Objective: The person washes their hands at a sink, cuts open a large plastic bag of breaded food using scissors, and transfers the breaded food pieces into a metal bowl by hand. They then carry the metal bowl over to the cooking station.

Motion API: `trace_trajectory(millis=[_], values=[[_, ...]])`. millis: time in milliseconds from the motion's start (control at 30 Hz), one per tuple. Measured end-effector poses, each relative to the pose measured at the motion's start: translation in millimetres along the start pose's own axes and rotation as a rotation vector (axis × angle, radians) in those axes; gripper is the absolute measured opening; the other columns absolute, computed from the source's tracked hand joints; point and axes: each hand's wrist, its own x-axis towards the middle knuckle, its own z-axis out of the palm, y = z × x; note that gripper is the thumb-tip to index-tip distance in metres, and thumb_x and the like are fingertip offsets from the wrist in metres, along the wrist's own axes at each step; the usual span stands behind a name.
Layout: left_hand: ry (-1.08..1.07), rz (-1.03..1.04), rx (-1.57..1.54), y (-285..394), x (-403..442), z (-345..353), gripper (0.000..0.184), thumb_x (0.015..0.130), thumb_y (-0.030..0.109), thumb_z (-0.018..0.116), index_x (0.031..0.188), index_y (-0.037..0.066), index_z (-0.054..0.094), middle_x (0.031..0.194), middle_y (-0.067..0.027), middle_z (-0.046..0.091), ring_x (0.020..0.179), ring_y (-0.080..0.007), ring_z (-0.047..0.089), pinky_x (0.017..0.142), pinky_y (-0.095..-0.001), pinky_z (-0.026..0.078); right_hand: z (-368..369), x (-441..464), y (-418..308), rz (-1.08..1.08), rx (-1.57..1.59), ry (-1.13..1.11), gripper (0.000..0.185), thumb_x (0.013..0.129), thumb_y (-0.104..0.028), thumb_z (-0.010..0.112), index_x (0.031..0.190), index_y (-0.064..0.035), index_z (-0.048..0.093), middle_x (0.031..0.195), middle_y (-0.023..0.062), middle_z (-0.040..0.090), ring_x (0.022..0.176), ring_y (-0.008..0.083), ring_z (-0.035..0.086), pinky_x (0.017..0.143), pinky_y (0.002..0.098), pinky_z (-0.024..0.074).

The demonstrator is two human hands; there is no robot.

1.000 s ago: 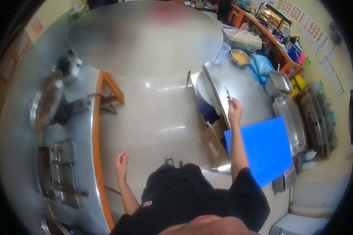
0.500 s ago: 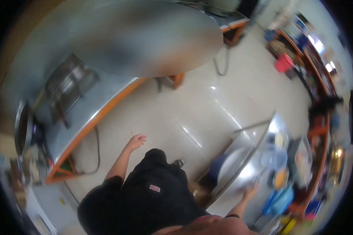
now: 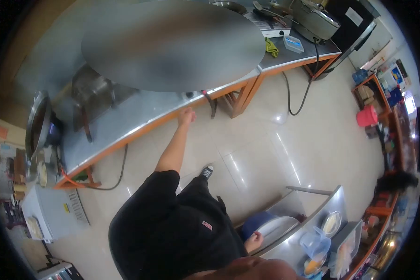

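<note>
My left hand (image 3: 186, 116) is stretched out at the front edge of the long steel counter (image 3: 144, 105), close to its orange frame. Its fingers are curled in, and nothing shows in them; I cannot tell whether it touches the edge. Just beyond it are a dark knob (image 3: 189, 94) and a black handle-like piece (image 3: 212, 106) hanging over the edge. My right hand (image 3: 253, 242) hangs low beside my body, fingers loosely closed with nothing visible in them. It is near a large metal bowl (image 3: 277, 229) and the steel side table (image 3: 291, 247).
On the side table stand a clear plastic jug (image 3: 315, 242) and a tray (image 3: 347, 245). A wok (image 3: 38, 123) is at the far left, above a white chest (image 3: 56, 212). A hose (image 3: 290, 100) loops below the counter, and a red bucket (image 3: 367, 115) stands by the shelves.
My left hand has reached forward to the counter, its spread fingers now curled. My right hand has drawn back from over the side table to my side. The view has turned, and a foot has stepped forward.
</note>
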Motion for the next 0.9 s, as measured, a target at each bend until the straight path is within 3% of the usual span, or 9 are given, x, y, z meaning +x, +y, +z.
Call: trace_trajectory(millis=[100, 300, 400, 500, 600, 633, 667, 833, 900], values=[[0.087, -0.095, -0.231, 9, 50, 21, 0.032, 0.102, 0.023, 0.057, 0.116, -0.006, 0.059, 0.094, -0.0152, 0.07, 0.076, -0.0212, 0.07, 0.059, -0.0297, 0.056, 35, -15, 26, 0.264, 0.192, -0.132, 0.016, 0.087, -0.001, 0.051, 0.09, 0.0007, 0.066, 0.085, 0.0069, 0.062, 0.082, 0.0201, 0.059, 0.079, 0.034, 0.0469], [0.177, -0.169, -0.69, 12, 89, 21, 0.028, 0.102, 0.014, 0.059, 0.122, -0.007, 0.055, 0.112, -0.019, 0.067, 0.1, -0.0287, 0.069, 0.085, -0.0292, 0.063, 52, -73, 136, 0.614, 0.608, -0.248, 0.015, 0.094, -0.006, 0.053, 0.099, -0.003, 0.066, 0.085, 0.0035, 0.063, 0.072, 0.0128, 0.06, 0.06, 0.0272, 0.0473], [0.221, -0.216, -0.768, 4, 115, 17, 0.025, 0.101, 0.009, 0.06, 0.118, -0.01, 0.056, 0.112, -0.0187, 0.066, 0.104, -0.0295, 0.067, 0.085, -0.0335, 0.065, 55, -76, 143, 0.951, 0.541, -0.281, 0.013, 0.097, -0.013, 0.057, 0.102, -0.0061, 0.067, 0.082, 0.0024, 0.062, 0.067, 0.0135, 0.06, 0.053, 0.0267, 0.0457], [0.274, -0.13, -0.768, 3, 117, 14, 0.028, 0.101, 0.008, 0.059, 0.123, -0.008, 0.055, 0.114, -0.0168, 0.067, 0.103, -0.0288, 0.068, 0.089, -0.0339, 0.064, 51, -59, 131, 0.859, 0.594, -0.396, 0.013, 0.099, -0.02, 0.06, 0.103, -0.01, 0.067, 0.081, 0.0008, 0.063, 0.065, 0.0131, 0.06, 0.053, 0.0257, 0.0454], [0.42, -0.139, -0.725, 20, 103, 23, 0.028, 0.103, 0.011, 0.056, 0.123, -0.008, 0.058, 0.112, -0.016, 0.068, 0.101, -0.0281, 0.069, 0.09, -0.0339, 0.064, 67, -20, 139, 0.979, 0.677, -0.476, 0.012, 0.1, -0.022, 0.06, 0.105, -0.0136, 0.067, 0.081, -0.0004, 0.063, 0.063, 0.0122, 0.059, 0.052, 0.0249, 0.0437], [0.216, 0.209, 0.028, -36, 159, -21, 0.029, 0.104, 0.013, 0.054, 0.121, -0.009, 0.06, 0.113, -0.0167, 0.067, 0.1, -0.028, 0.069, 0.089, -0.0336, 0.064, 70, -9, 137, 1.002, 0.67, -0.493, 0.012, 0.101, -0.022, 0.059, 0.105, -0.0139, 0.066, 0.081, -0.0006, 0.063, 0.063, 0.0119, 0.059, 0.052, 0.0248, 0.0432], [0.299, 0.638, 0.701, -79, 199, -52, 0.03, 0.105, 0.015, 0.052, 0.119, -0.01, 0.061, 0.114, -0.0175, 0.067, 0.099, -0.0279, 0.069, 0.088, -0.0332, 0.064, 71, 5, 133, 1.022, 0.664, -0.508, 0.012, 0.101, -0.022, 0.058, 0.106, -0.0141, 0.066, 0.081, -0.0007, 0.063, 0.064, 0.0116, 0.058, 0.052, 0.0247, 0.0426], [0.198, 0.216, 0.286, -43, 171, -39, 0.028, 0.105, 0.014, 0.051, 0.114, -0.011, 0.061, 0.11, -0.0169, 0.065, 0.102, -0.0258, 0.066, 0.088, -0.0318, 0.064, 64, 45, 149, 1.087, 0.641, -0.516, 0.014, 0.102, -0.025, 0.058, 0.107, -0.0144, 0.065, 0.087, -0.0007, 0.064, 0.068, 0.0114, 0.058, 0.053, 0.025, 0.0418], [0.234, 0.253, 0.259, -36, 161, -31, 0.026, 0.104, 0.011, 0.053, 0.115, -0.011, 0.06, 0.11, -0.0166, 0.063, 0.102, -0.0257, 0.065, 0.087, -0.0309, 0.064, 54, 54, 150, 1.135, 0.595, -0.482, 0.014, 0.102, -0.024, 0.057, 0.109, -0.014, 0.064, 0.085, 0.0004, 0.062, 0.067, 0.0115, 0.055, 0.053, 0.0254, 0.0407]])
